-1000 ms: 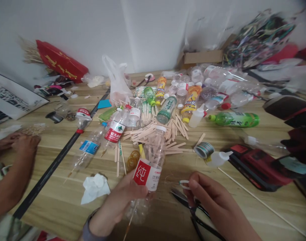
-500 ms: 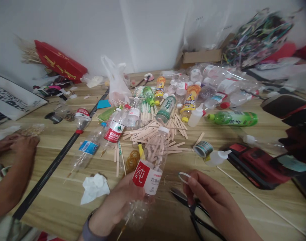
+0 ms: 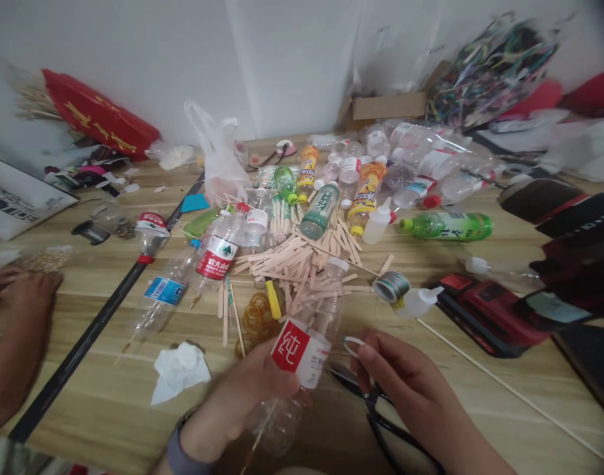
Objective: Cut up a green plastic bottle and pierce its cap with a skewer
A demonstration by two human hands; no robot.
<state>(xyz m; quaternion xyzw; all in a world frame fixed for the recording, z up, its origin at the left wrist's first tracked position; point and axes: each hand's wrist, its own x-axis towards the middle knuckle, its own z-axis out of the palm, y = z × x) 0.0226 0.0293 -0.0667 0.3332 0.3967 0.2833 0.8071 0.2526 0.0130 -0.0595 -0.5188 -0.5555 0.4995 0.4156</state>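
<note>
One held bottle [image 3: 306, 353], cluttered wood-grain table [image 3: 119, 389], pale wall [image 3: 292, 72]

Plain wall, muted light

I take the cardboard box [image 3: 388, 107] as my landmark from this end of the feed. Behind it I see a pale grey wall [image 3: 148, 59], smooth and flat, running on well to the left of the box. On that side a brighter, nearly vertical band [image 3: 247, 72] comes down the wall. Clear plastic sheeting [image 3: 401, 53] rises just above the box, in front of the wall. On the box's near side I have the bench [image 3: 104, 396], its top yellowish wood with long grain streaks. Left of the box, a dark strip [image 3: 91, 336] slants across that top toward the near edge. The light reaching me is soft and dull.
</note>
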